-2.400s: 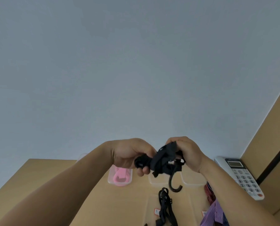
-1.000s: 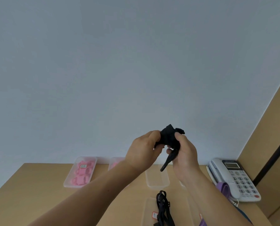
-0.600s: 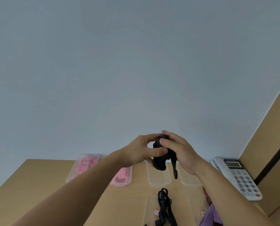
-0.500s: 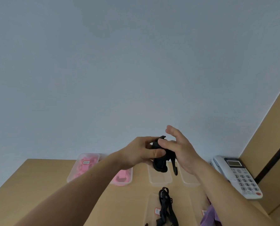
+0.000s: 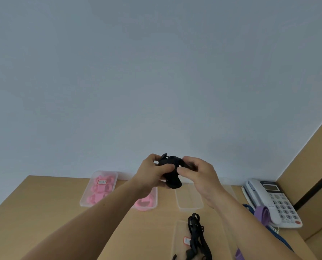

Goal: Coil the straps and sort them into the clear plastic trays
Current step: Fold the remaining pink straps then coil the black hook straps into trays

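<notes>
A coiled black strap (image 5: 171, 173) is held up in the air above the desk. My left hand (image 5: 152, 174) grips the coil from the left, thumb across its front. My right hand (image 5: 197, 175) pinches the strap's end at the coil's right side. Below them stands an empty clear tray (image 5: 189, 197). Two clear trays on the left hold pink straps: a far one (image 5: 100, 186) and a nearer one (image 5: 147, 202), partly hidden by my left arm. An uncoiled black strap (image 5: 195, 235) lies over a clear lid near the desk's front.
A white desk telephone (image 5: 272, 199) sits at the right, with a purple strap (image 5: 262, 215) and a blue strap (image 5: 250, 208) beside it. A wooden partition (image 5: 315, 166) rises on the right. A pale wall stands behind the wooden desk (image 5: 34, 203).
The dangling tail of the black strap has been wound in; the coil is now compact. My right hand's fingers have curled onto it. Both hands have stayed above the empty tray.
</notes>
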The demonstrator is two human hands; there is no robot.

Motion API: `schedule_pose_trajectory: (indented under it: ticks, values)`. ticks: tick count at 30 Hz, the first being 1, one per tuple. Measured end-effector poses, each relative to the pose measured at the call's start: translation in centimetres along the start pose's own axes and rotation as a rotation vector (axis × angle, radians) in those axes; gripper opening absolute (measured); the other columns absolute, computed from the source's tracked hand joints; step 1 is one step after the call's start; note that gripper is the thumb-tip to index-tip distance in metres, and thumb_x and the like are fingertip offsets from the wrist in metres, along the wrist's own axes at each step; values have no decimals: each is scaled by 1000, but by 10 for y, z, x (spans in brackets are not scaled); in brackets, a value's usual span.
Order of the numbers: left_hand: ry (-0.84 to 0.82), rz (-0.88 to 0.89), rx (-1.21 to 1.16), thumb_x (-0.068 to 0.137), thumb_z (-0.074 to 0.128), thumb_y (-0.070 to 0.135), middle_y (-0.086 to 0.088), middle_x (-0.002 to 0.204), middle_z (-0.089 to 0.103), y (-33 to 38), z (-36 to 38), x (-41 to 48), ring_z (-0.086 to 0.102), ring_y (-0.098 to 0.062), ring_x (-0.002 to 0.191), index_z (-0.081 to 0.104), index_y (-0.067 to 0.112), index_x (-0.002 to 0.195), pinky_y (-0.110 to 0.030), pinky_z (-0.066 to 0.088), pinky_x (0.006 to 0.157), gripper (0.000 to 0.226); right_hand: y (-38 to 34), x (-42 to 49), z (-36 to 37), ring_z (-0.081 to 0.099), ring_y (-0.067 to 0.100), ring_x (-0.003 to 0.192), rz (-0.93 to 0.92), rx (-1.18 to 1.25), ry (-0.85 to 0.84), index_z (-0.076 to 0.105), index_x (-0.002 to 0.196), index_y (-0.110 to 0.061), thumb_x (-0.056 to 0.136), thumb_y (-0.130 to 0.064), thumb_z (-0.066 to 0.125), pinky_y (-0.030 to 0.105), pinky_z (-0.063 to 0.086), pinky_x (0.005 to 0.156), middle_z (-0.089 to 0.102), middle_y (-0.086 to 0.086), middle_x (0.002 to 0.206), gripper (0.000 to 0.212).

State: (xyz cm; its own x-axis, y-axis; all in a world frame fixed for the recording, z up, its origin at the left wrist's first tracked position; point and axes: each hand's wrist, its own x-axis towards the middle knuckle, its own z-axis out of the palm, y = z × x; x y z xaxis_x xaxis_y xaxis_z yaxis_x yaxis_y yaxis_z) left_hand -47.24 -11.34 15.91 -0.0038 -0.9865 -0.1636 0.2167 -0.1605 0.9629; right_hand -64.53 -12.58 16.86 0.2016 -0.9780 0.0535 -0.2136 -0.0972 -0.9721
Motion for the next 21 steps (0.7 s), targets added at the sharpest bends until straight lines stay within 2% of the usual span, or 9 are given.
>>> schedule_pose_trajectory:
  ticks: [2,4,6,9,12,14,16,19,21]
  values:
    - [5,-37,-125,89,70,11,-27,107,66,-2,-7,4,73,-41,82,53,-2,113,-47,60,67,33,0,0,14,65,-2,88,-57,-78,-23,68,92,-36,81,-18,73,9,47,76,70,-16,91,22]
    - [-21,-37,-196,92,67,14,-25,98,71,-4,-13,9,73,-41,82,68,-2,98,-41,59,66,16,3,-2,28,62,-5,96,-94,-204,-45,60,102,-48,84,-26,70,5,44,74,68,-24,99,30]
    - [-42,-45,-200,93,66,15,-24,93,73,-8,-16,13,73,-40,83,73,-1,89,-38,59,66,18,9,-4,37,61,-9,95,-120,-256,-60,56,101,-59,79,-36,71,6,45,73,66,-31,99,36]
    - [-30,-101,-199,93,67,16,-26,97,72,-20,-15,21,73,-37,85,67,-10,104,-35,59,66,29,22,-2,42,62,-5,88,-143,-390,-14,55,109,-50,79,-42,71,16,49,72,67,-28,95,35]
    - [-76,-194,-179,92,68,20,-24,98,73,-34,-11,28,73,-34,87,66,-11,108,-38,60,71,34,38,1,36,60,-8,87,-140,-535,21,54,116,-49,84,-38,66,14,46,70,65,-32,90,36]
    - [-128,-231,24,87,72,34,-16,105,73,-40,-10,35,72,-29,89,64,-1,113,-39,58,76,44,51,6,22,60,-8,87,-117,-561,15,53,115,-54,85,-38,64,13,46,70,65,-32,91,35]
    - [-149,-194,340,78,76,43,-4,121,64,-42,-13,47,66,-22,104,53,14,127,-37,53,82,62,64,14,3,60,-7,87,-57,-513,-33,53,104,-62,85,-41,65,11,46,70,65,-32,93,30]
    - [-298,-80,572,80,77,23,7,136,43,-40,-11,72,52,-17,124,28,32,150,-26,47,91,85,87,35,-28,63,-1,94,47,-385,-169,55,104,-58,83,-40,69,22,51,85,67,-25,100,31]
    - [-446,-60,776,81,74,19,6,129,54,-39,0,92,57,-13,115,40,31,144,-23,48,88,73,100,54,-46,64,5,100,96,-336,-257,57,110,-52,74,-48,69,35,52,94,70,-17,103,37]
